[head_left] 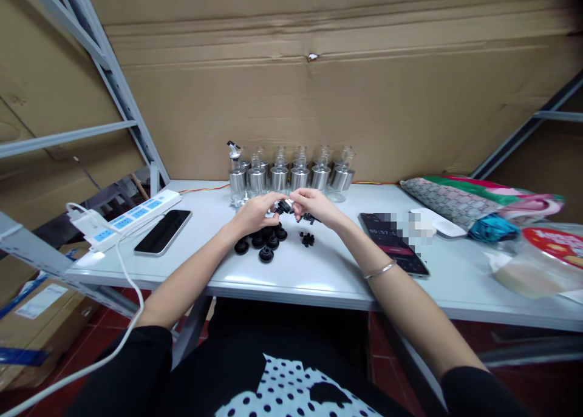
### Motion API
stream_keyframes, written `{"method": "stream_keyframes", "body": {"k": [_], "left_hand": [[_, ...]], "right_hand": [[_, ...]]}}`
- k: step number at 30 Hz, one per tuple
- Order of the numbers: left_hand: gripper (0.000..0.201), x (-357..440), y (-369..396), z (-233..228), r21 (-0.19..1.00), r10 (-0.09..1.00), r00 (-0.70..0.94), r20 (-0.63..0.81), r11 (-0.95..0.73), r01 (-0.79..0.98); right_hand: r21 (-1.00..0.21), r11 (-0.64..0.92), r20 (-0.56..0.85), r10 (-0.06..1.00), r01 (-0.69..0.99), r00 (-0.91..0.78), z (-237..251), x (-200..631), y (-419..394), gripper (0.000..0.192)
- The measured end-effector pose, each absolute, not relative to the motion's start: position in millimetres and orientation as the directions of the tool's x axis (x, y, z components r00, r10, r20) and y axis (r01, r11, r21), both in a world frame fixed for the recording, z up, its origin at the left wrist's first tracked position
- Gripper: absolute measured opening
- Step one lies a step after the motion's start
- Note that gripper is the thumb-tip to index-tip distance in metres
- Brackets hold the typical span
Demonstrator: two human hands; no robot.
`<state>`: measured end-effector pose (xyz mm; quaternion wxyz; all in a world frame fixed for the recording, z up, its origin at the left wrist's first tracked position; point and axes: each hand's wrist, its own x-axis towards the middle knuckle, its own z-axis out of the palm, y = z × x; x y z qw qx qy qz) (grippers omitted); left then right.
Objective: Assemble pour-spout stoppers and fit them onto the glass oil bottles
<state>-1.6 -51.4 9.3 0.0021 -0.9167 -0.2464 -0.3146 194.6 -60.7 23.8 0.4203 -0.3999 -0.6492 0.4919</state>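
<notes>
Holding item, one: small black-and-silver pourer cap, pinched between both hands above the white desk, just in front of a row of glass bottles with brushed-metal sleeves.

Left hand: fingers closed on the cap's left end. Right hand: fingers closed on its right end; a thin silver bangle sits on that wrist.

Handling, judged: light, stiff, plastic with a metal band; small enough to slip from the fingertips, not likely to break if dropped. Best held by the ribbed or banded waist, between thumb and forefinger, as both hands do.

Orientation: long axis appears to lie roughly level, left to right between the two hands; which end is the spout cannot be told, as the fingers cover most of it.

Nearby stock: cluster of round black plastic stoppers on the desk under the left hand; a smaller heap of black parts beside it.

Other items: dark smartphone and white power strip to the left; second phone with lit screen to the right.
</notes>
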Motion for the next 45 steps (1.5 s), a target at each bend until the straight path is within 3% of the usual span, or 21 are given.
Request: {"method": "stream_keyframes", "body": {"k": [25, 30, 33, 40, 45], "left_hand": [[0.036, -3.4, -50.6, 9.1, 0.213, 0.506, 0.62, 0.6, -0.848, 0.485], [0.033, -3.3, -48.7, 9.3, 0.335, 0.545, 0.507, 0.668, -0.829, 0.449], [0.029, -1.5, -49.2, 10.5, 0.44, 0.605, 0.499, 0.621, -0.795, 0.417], [0.023, 1.6, -52.6, 14.0, 0.631, 0.669, 0.53, 0.521, -0.72, 0.289], [0.019, 7.3, -53.1, 9.0, 0.667, 0.689, 0.52, 0.505, -0.694, 0.271]], "right_hand": [[-0.993, 0.114, 0.096, 0.937, 0.036, -0.336, 22.1, 185.8, -67.3, 0.037], [-0.992, 0.031, 0.07, 0.938, -0.119, -0.339, 25.6, 184.0, -69.6, 0.033], [-0.985, 0.002, 0.07, 0.92, -0.175, -0.385, 24.8, 183.1, -69.7, 0.034], [-0.992, 0.066, 0.097, 0.947, -0.11, -0.305, 20.6, 184.1, -65.6, 0.027], [-0.994, 0.078, 0.094, 0.964, -0.071, -0.248, 18.8, 179.0, -66.6, 0.026]]}}
